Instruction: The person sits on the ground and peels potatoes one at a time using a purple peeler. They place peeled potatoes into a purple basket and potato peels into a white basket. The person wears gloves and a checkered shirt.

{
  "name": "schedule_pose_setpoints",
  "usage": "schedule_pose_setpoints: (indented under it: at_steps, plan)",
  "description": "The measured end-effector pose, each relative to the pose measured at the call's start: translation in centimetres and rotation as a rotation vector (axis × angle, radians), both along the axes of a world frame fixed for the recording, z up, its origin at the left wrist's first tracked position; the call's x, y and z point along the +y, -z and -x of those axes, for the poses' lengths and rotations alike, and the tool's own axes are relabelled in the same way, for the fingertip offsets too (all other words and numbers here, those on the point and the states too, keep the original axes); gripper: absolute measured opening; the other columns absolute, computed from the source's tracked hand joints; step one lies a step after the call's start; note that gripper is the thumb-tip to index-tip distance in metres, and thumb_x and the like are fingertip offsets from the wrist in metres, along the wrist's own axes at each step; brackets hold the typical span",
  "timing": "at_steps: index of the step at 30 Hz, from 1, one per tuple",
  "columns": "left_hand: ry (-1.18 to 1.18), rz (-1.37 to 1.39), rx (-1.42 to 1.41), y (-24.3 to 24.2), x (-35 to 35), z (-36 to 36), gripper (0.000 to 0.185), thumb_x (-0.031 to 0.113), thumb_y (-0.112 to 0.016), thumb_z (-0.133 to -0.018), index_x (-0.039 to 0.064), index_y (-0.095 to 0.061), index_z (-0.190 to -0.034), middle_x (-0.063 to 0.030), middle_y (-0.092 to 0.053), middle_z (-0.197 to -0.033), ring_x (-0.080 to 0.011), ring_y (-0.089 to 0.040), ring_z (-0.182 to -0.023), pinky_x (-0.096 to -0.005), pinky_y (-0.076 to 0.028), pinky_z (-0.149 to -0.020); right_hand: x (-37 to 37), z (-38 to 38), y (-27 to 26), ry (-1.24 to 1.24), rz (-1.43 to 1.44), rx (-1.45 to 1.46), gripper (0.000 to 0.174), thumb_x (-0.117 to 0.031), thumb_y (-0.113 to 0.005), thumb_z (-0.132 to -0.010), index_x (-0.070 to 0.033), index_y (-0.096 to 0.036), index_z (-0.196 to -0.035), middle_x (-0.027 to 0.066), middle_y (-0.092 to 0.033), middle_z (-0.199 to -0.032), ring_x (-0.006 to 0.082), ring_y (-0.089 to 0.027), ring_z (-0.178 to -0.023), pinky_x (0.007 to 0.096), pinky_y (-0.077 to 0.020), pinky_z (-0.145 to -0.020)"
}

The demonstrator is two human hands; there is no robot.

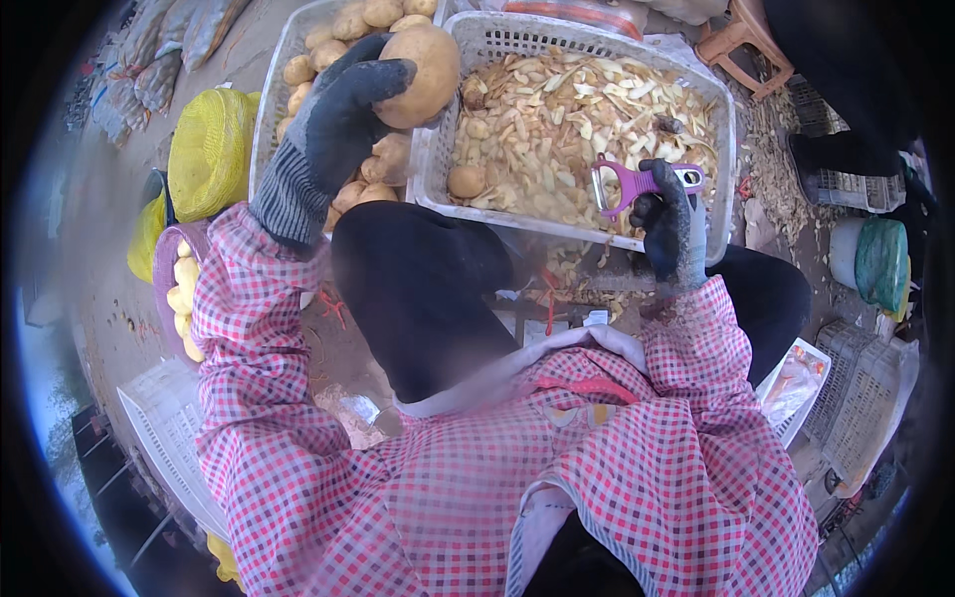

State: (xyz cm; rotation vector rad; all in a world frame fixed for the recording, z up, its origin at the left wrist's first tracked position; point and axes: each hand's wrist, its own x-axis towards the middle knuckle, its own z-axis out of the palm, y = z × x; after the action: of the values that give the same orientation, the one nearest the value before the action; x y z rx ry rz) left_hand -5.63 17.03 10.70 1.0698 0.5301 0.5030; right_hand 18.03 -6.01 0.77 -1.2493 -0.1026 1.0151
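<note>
Gloved in dark grey, my left hand (347, 104) grips a large unpeeled potato (421, 74). It is raised over a white plastic crate (267, 127) of brown potatoes (351, 21). On the right, my gloved right hand (668, 216) holds a purple Y-shaped peeler (638, 183) by its handle, the blade end pointing left. The peeler is above a second white crate (477, 213), which is heaped with potato peelings (552, 127). A small round potato (466, 181) rests among the peelings at that crate's near left corner.
Left of me stand a yellow mesh sack (213, 153), a purple mesh sack of peeled potatoes (183, 291) and a white crate (168, 418). At right are a brown plastic stool (746, 48), a green-covered bucket (880, 261) and another crate (858, 403). Scraps litter the ground.
</note>
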Motion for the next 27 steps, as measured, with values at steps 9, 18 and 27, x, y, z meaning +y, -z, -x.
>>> schedule_pose_setpoints:
  at_steps: [9,18,27]
  plan:
    - [0.246,-0.344,0.532,5.7,-17.6,-12.2,0.074,0.037,-0.082,-0.059,-0.002,-0.051,-0.113,-0.0125,-0.058,-0.103,-0.0182,-0.057,-0.094,-0.0297,-0.048,-0.081,-4.3,1.1,0.8,0.244,-0.011,-0.019,0.033,-0.028,-0.067,-0.08,-0.002,-0.059,-0.099,0.006,-0.061,-0.084,0.0154,-0.059,-0.068,0.0289,-0.0484,-0.056]
    - [0.253,-0.18,0.199,8.2,-17.6,-11.5,0.072,0.025,-0.081,-0.061,-0.001,-0.048,-0.119,-0.0124,-0.055,-0.111,-0.0199,-0.056,-0.099,-0.0328,-0.047,-0.085,-5.2,-0.4,-0.2,0.2,0.144,-0.056,0.028,-0.026,-0.067,-0.08,-0.005,-0.059,-0.096,0.005,-0.059,-0.077,0.0156,-0.058,-0.066,0.0269,-0.048,-0.056]
    - [0.316,0.44,-0.142,10.9,-15.5,-8.6,0.066,0.042,-0.056,-0.086,-0.002,-0.035,-0.131,-0.0178,-0.055,-0.114,-0.026,-0.06,-0.098,-0.0351,-0.052,-0.081,-2.6,-0.1,-3.2,0.249,0.012,-0.134,0.028,-0.022,-0.064,-0.083,-0.004,-0.059,-0.104,0.0059,-0.063,-0.088,0.0138,-0.06,-0.062,0.0269,-0.0494,-0.054]
